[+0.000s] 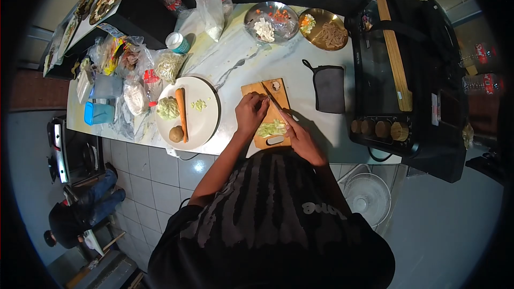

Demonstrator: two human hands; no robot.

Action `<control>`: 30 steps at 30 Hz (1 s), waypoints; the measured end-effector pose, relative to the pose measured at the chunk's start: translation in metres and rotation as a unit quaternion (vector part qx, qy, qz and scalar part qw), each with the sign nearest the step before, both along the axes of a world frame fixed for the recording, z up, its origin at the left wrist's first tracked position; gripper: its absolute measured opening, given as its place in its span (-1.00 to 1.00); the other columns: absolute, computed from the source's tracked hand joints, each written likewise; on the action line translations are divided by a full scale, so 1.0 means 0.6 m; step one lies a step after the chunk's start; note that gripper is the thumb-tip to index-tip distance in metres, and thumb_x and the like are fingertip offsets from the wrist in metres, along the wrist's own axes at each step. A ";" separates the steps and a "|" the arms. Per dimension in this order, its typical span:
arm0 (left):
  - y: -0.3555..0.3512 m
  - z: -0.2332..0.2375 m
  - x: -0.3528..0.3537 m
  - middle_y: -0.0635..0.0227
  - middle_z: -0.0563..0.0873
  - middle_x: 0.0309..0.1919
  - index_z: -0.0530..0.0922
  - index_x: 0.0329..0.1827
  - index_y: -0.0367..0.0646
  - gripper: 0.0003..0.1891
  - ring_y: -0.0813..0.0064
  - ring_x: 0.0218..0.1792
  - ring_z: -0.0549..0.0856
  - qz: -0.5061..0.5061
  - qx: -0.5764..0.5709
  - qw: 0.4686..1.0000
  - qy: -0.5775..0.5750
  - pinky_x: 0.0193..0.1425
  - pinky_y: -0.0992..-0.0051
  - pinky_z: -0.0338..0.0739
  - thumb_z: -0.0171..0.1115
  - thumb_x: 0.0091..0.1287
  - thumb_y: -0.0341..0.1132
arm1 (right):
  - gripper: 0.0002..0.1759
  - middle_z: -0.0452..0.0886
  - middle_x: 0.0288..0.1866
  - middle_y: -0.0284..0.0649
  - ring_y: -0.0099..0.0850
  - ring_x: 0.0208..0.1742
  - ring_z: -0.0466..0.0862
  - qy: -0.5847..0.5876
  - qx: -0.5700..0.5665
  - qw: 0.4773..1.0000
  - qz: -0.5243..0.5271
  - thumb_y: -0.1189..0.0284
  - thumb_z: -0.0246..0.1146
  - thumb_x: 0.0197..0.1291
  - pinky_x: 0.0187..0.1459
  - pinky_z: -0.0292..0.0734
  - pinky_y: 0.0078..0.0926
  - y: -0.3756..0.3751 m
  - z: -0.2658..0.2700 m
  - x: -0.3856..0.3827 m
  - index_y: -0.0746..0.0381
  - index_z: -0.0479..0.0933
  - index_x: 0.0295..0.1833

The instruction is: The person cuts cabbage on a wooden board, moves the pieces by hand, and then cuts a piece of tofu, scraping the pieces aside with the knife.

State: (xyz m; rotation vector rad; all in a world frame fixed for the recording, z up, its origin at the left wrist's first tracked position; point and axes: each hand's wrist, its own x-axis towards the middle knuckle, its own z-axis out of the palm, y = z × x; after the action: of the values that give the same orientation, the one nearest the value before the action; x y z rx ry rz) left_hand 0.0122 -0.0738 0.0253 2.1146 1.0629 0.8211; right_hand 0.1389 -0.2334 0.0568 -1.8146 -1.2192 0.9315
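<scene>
The left hand (250, 112), fingers curled together, rests on the rectangular wooden cutting board (279, 90) beside pale green chopped vegetable (272, 128). At four o'clock, the right hand (304, 140) clamps a slim steel knife (270, 95).

L hand (251, 113) curled, fingers bent down; R hand (303, 140) fisted tight, both forearms stretched fwd, close together.

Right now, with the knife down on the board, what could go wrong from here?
1. The left hand sits right beside the blade of the knife held by the right hand; a slip could nick a finger.
2. The cutting board seems to end near the edge of the counter, so it might shift under pressure.
3. The potato lies near the rim of the plate and could roll off.
</scene>
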 end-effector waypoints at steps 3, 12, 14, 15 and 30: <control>0.000 0.001 0.002 0.21 0.71 -0.34 0.76 -0.23 -0.20 -0.85 0.19 -0.31 0.73 0.000 0.013 1.000 0.006 -0.21 0.31 0.60 0.47 0.29 -0.30 | -0.46 0.64 -0.22 -0.20 -0.48 -0.46 0.53 0.092 -0.100 0.991 -0.014 0.30 0.01 0.63 -0.30 0.57 -0.48 -0.002 0.021 0.005 -0.10 0.25 0.64; 0.002 -0.004 0.002 0.21 0.71 -0.33 0.73 -0.24 -0.20 -0.86 0.19 -0.31 0.73 -0.004 0.031 0.999 0.012 -0.21 0.31 0.60 0.44 0.32 -0.31 | -0.47 0.50 -0.34 -0.35 -0.62 -0.52 0.36 0.012 0.131 0.991 -0.009 0.34 0.07 0.60 -0.42 0.45 -0.59 -0.016 -0.062 0.006 -0.02 0.32 0.62; 0.001 -0.005 -0.001 0.21 0.72 -0.33 0.72 -0.24 -0.20 -0.87 0.20 -0.31 0.73 -0.003 0.031 0.999 0.010 -0.21 0.32 0.61 0.43 0.32 -0.31 | -0.44 0.52 -0.28 -0.35 -0.62 -0.48 0.41 0.049 0.081 0.995 -0.001 0.43 0.08 0.55 -0.42 0.47 -0.58 -0.023 -0.047 0.009 0.01 0.32 0.62; 0.000 0.000 0.000 0.21 0.72 -0.33 0.72 -0.25 -0.19 -0.87 0.20 -0.31 0.73 -0.003 0.023 1.000 0.010 -0.21 0.32 0.61 0.43 0.31 -0.32 | -0.44 0.52 -0.28 -0.35 -0.62 -0.48 0.41 0.050 0.080 0.996 0.000 0.43 0.08 0.55 -0.42 0.47 -0.58 -0.025 -0.031 0.008 0.01 0.32 0.62; -0.002 -0.001 0.001 0.18 0.69 -0.36 0.71 -0.25 -0.20 -0.85 0.12 -0.32 0.71 0.000 0.058 0.998 -0.007 -0.23 0.26 0.59 0.40 0.29 -0.29 | -0.43 0.50 -0.42 -0.36 -0.66 -0.45 0.50 0.154 -0.089 0.984 -0.020 0.31 0.14 0.57 -0.41 0.54 -0.57 -0.028 0.002 0.003 0.07 0.31 0.61</control>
State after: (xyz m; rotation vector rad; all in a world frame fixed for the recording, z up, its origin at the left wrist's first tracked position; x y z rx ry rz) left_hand 0.0129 -0.0749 0.0247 2.2026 1.0296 0.9153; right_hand 0.1408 -0.2502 0.0580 -1.7417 -0.9284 1.2779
